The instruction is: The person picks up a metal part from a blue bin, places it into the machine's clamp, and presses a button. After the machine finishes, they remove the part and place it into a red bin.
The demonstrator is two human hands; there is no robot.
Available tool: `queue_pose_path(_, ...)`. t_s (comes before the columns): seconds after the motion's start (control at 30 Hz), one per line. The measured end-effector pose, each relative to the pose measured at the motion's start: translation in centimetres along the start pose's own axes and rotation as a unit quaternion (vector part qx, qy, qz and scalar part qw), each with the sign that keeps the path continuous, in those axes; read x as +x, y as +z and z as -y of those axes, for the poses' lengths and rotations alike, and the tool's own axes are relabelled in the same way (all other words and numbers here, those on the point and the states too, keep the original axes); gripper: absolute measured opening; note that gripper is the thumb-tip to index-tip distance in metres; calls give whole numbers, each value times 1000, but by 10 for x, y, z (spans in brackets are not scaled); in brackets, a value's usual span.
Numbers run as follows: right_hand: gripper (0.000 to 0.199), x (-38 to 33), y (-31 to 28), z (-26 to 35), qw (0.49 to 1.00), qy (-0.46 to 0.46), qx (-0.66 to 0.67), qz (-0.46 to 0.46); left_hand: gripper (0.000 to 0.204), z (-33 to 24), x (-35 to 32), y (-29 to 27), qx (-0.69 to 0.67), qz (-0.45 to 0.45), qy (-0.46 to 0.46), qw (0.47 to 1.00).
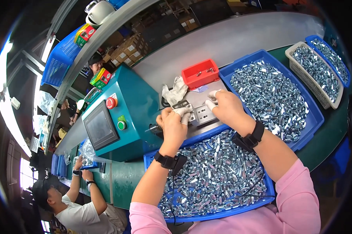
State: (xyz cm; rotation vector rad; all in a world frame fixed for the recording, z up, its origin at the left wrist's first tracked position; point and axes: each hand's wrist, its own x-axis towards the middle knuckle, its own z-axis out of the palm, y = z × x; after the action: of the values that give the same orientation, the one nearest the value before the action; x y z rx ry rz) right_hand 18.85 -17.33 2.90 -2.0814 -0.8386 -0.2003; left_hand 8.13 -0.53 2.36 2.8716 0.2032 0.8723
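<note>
Right now both hands are working at a small metal plate with holes (202, 114), which is sitting on the machine's grey worktop (222, 43). The left hand (172, 125) is pinching its near edge with taped fingertips (182, 112). The right hand (227, 106) is pressing curled fingers just beside it. Blue trays (238, 66) of shiny metal parts are lying around them.

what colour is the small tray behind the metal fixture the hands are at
Red; the small tray shows clearly in the head view.
</note>
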Motion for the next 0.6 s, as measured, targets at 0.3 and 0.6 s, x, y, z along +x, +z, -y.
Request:
queue_pose_path(0.3, 27, -7, 9, 6, 999, -31, 10, 38, 14, -9, -5, -23, 17, -10, 26, 999)
queue_pose_path(0.6, 32, -12, 8, 26, 950, 83, 148, 263, 18, -13, -82, -38, -47, 292, -92, 951)
